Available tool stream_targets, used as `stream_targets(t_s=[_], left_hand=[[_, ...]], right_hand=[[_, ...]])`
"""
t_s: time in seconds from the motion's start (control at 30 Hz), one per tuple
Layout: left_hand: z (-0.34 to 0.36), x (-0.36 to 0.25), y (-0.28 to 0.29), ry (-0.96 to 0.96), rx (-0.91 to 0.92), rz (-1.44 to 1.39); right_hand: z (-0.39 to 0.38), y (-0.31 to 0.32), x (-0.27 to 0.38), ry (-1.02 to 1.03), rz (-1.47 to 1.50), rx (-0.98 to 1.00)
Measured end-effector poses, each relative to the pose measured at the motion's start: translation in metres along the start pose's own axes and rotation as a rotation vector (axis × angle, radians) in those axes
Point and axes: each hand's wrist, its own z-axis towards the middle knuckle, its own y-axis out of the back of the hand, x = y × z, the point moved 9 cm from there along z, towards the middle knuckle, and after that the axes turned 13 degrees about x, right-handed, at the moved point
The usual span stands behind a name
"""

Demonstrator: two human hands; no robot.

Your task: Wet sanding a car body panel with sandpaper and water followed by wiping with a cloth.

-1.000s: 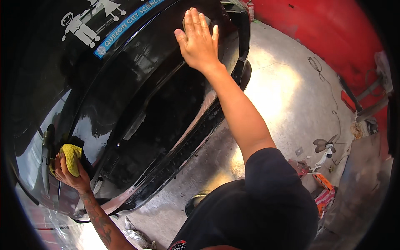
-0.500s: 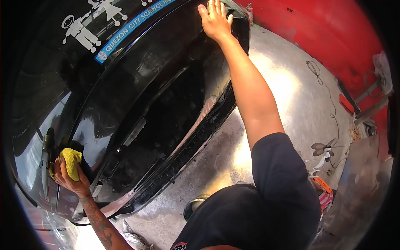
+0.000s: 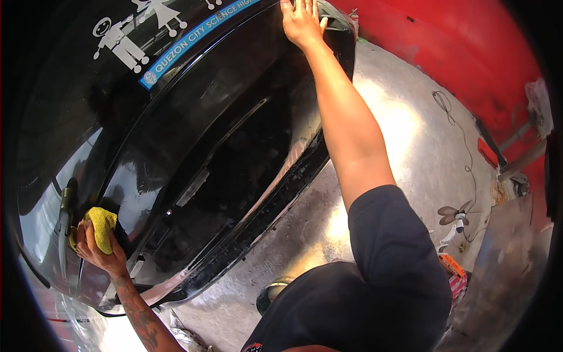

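Note:
A glossy black car tailgate (image 3: 234, 138) slants across the left and middle of the view. At the lower left, my left hand (image 3: 104, 252) is wrapped round a folded yellow cloth (image 3: 103, 227) and presses it against the car. Just left of that cloth stands a rear wiper (image 3: 65, 214). My right hand (image 3: 302, 24) lies flat on the far right corner of the tailgate, fingers stretched out, and I see nothing in it. The upper picture edge cuts off its fingertips.
White stick-figure decals (image 3: 120, 44) and a blue sticker strip (image 3: 193, 41) are on the glass. To the right spreads a grey concrete floor (image 3: 404, 135) with a cable (image 3: 463, 138) and a small fan (image 3: 456, 216). Beyond rises a red panel (image 3: 457, 47).
The view has shifted slightly, so the car appears a little farther right. My right hand has moved slightly farther away along the car. My left hand stays with the cloth near the wiper.

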Motion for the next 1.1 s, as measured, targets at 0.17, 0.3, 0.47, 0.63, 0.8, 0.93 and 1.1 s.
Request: stream_targets(t_s=[0.17,0.3,0.47,0.63,0.8,0.93,1.1], left_hand=[[0.003,-0.002,-0.008,-0.006,0.003,-0.021],[0.0,0.001,-0.008,0.006,0.009,-0.028],[0.0,-0.002,-0.001,0.007,-0.001,-0.02],[0.012,-0.012,0.001,0.013,0.001,-0.022],[0.009,-0.007,0.007,0.041,-0.004,-0.015],[0.012,-0.008,0.003,0.027,-0.019,-0.037],[0.002,-0.001,0.005,0.052,-0.014,-0.025]], right_hand=[[-0.119,-0.032,0.102,0.379,-0.019,-0.017],[-0.115,-0.028,0.095,0.425,-0.112,-0.005],[-0.022,0.002,-0.015,-0.028,-0.093,0.031],[-0.12,-0.031,0.096,0.258,-0.058,-0.026],[-0.252,-0.087,0.239,0.589,-0.043,0.168],[-0.302,-0.107,0.278,0.882,0.022,0.195],[-0.197,-0.053,0.172,0.552,-0.152,0.082]])
